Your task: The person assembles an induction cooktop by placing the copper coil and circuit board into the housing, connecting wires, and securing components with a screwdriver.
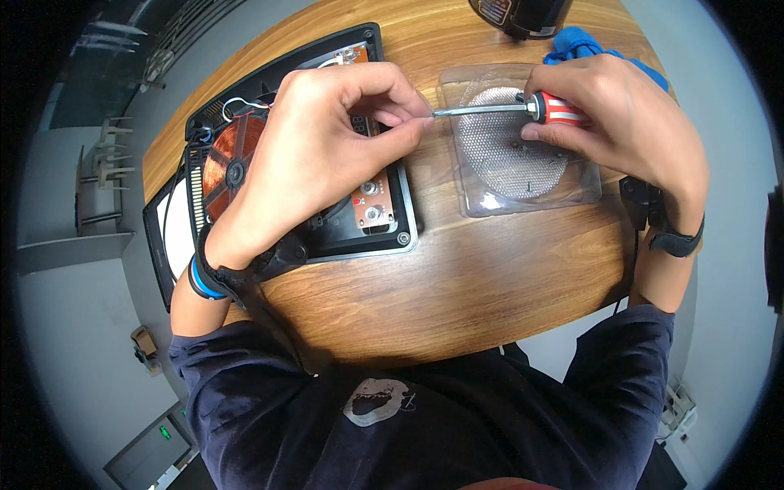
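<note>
My right hand [608, 122] grips a screwdriver [482, 109] by its red and white handle, holding it level with the shaft toward the left. At its tip, the thumb and fingers of my left hand [343, 131] are pinched together; whatever small thing they hold there is too small to make out. Beneath my left hand lies an opened induction cooker base [404, 208] with a black housing. A copper coil [222, 167] and a brown circuit board [363, 219] show inside it, both partly covered by that hand and forearm.
Under the screwdriver lies a clear plastic tray [482, 204] with a round perforated metal sheet [498, 163]. A dark canister [527, 16] and a blue cloth [576, 42] sit at the far right of the wooden table [457, 286]. A white panel [175, 216] is at the left.
</note>
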Tool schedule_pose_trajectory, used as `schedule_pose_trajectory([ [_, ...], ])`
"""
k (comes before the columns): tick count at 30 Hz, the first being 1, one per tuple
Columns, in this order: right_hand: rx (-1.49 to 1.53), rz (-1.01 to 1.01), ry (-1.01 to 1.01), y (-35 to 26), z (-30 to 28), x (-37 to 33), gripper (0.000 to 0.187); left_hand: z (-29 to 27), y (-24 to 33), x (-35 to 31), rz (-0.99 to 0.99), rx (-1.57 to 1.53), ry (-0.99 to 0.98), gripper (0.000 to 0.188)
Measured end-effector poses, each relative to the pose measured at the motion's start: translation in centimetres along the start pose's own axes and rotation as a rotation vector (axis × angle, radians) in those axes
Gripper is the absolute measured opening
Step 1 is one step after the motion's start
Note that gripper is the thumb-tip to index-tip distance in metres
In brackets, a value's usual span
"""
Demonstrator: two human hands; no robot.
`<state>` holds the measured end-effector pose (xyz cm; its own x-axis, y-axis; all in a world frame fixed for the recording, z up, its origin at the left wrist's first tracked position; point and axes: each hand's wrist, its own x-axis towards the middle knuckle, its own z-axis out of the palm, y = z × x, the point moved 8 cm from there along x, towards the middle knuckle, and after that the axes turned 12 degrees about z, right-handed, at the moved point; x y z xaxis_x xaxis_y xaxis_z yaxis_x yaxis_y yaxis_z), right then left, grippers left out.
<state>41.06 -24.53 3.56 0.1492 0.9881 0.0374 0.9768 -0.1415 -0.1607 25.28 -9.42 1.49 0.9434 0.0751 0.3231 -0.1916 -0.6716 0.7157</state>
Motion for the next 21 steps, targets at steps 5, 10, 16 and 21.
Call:
schedule_pose_trajectory([
  [5,0.028,-0.018,-0.013,-0.1,0.1,0.0,0.031,0.0,0.4,-0.1,0.027,0.056,0.008,0.007],
  [10,0.027,-0.113,0.068,-0.9,0.1,-0.3,0.033,-0.2,0.9,-0.3,0.079,0.135,-0.001,0.008],
  [16,0.07,-0.08,-0.022,-0.9,0.9,0.0,0.034,-0.4,0.3,-0.8,-0.001,0.079,-0.015,0.009],
  [21,0.095,-0.03,-0.09,-1.0,1.5,0.3,0.036,-0.9,0.6,-1.8,-0.019,0.107,-0.045,0.021],
])
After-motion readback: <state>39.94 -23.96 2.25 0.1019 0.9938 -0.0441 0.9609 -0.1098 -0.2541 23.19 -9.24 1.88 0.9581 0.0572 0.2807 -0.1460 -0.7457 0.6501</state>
